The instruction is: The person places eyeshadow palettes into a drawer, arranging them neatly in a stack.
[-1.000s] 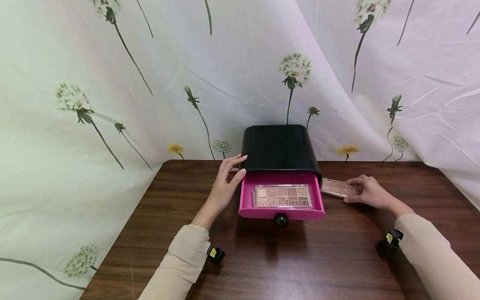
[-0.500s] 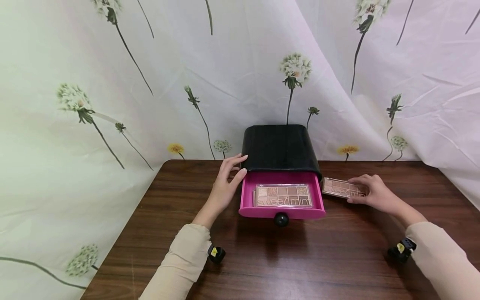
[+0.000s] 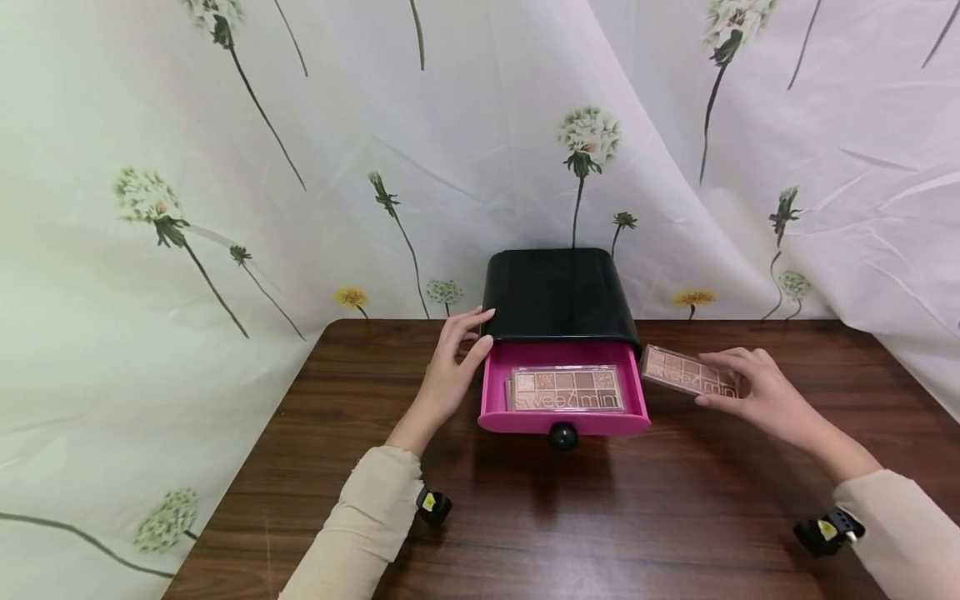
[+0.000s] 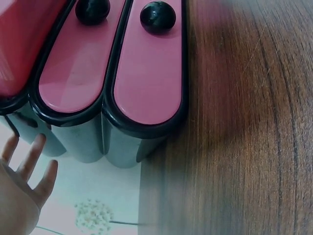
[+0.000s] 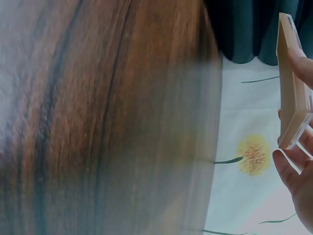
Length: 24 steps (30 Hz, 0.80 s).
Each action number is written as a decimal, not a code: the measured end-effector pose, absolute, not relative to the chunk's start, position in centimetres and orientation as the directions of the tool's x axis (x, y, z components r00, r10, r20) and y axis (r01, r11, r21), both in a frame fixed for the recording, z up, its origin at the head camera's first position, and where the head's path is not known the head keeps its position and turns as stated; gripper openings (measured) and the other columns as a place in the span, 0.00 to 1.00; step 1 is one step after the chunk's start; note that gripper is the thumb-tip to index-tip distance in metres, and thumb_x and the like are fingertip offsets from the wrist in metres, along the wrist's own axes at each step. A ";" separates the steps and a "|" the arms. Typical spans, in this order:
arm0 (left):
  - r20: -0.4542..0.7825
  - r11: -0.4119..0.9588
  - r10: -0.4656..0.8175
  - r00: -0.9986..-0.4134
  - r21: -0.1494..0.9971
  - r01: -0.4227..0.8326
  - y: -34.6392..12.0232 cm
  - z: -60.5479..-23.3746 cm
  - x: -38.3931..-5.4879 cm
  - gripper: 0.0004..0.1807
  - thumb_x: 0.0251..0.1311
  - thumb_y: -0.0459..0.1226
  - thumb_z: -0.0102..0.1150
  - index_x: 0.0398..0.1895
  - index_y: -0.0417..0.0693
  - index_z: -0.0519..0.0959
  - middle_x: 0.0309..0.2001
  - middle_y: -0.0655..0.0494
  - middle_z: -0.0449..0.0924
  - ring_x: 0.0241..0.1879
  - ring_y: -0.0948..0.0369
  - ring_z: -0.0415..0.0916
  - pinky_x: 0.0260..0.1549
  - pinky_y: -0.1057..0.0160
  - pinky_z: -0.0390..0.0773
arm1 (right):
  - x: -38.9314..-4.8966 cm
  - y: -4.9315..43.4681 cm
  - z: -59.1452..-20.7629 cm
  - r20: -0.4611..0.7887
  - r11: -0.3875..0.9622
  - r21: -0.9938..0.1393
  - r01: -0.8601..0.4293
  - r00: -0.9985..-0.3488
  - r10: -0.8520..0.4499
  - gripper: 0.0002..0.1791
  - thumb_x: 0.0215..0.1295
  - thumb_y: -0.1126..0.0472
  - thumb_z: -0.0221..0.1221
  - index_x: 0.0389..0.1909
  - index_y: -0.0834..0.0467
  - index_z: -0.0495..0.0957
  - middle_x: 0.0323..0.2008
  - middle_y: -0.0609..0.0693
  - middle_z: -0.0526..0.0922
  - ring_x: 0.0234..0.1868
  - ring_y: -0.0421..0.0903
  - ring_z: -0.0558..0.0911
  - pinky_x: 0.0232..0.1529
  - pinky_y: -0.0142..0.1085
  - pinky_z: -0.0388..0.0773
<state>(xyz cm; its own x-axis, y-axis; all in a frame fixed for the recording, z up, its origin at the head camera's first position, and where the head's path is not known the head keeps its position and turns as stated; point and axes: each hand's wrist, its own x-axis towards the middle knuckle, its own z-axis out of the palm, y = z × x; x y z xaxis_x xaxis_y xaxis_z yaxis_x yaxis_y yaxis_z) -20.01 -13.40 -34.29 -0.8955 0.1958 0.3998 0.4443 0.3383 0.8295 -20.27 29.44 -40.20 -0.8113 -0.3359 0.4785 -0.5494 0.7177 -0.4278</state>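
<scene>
A black three-drawer box point(image 3: 555, 292) stands at the back of the table, its top pink drawer point(image 3: 489, 398) pulled out. Inside that drawer lies an eyeshadow palette point(image 3: 567, 389) on top of another one, whose edge peeks out at the left. To the right of the box, my right hand point(image 3: 765, 398) pinches a further eyeshadow palette point(image 3: 678, 372) between thumb and fingers, held tilted. In the right wrist view, the held palette point(image 5: 288, 100) shows its pale edge and back. My left hand point(image 3: 444, 375) rests against the box's left side with extended fingers.
Two lower pink drawers point(image 4: 149, 78) with black round knobs point(image 4: 158, 17) are pushed in, as the left wrist view shows. Behind the brown wooden table point(image 3: 675, 517) hangs a white cloth point(image 3: 300, 167) printed with dandelions.
My right hand has moved to the right with its palette, and the palette has risen from the table and tilted. The left hand and the drawer box have stayed put.
</scene>
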 end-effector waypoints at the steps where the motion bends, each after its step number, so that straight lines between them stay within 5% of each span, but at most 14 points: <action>1: 0.400 0.339 0.195 -0.895 0.829 0.444 -13.4 -34.3 -20.0 0.23 0.73 0.37 0.50 0.69 0.44 0.70 0.71 0.44 0.60 0.58 0.46 0.67 0.57 0.48 0.67 | -20.1 29.3 -40.0 0.489 0.713 -0.429 -0.555 -0.806 -0.333 0.32 0.47 0.61 0.77 0.55 0.64 0.80 0.40 0.48 0.78 0.37 0.40 0.59 0.35 0.33 0.55; 12: 0.394 0.339 0.194 -0.899 0.833 0.438 -13.5 -34.3 -20.1 0.23 0.74 0.38 0.50 0.69 0.45 0.70 0.72 0.46 0.59 0.59 0.47 0.67 0.57 0.49 0.67 | -18.0 28.6 -38.2 0.557 0.671 -0.456 -0.584 -0.776 -0.297 0.34 0.45 0.67 0.76 0.58 0.60 0.80 0.51 0.52 0.80 0.49 0.37 0.66 0.49 0.25 0.56; 24: 0.396 0.337 0.192 -0.898 0.833 0.439 -13.4 -34.4 -20.1 0.23 0.73 0.38 0.50 0.69 0.45 0.70 0.71 0.46 0.60 0.58 0.47 0.67 0.57 0.49 0.68 | -15.9 27.7 -36.6 0.647 0.608 -0.440 -0.660 -0.703 -0.295 0.36 0.39 0.74 0.75 0.56 0.60 0.81 0.51 0.49 0.80 0.48 0.36 0.67 0.50 0.23 0.59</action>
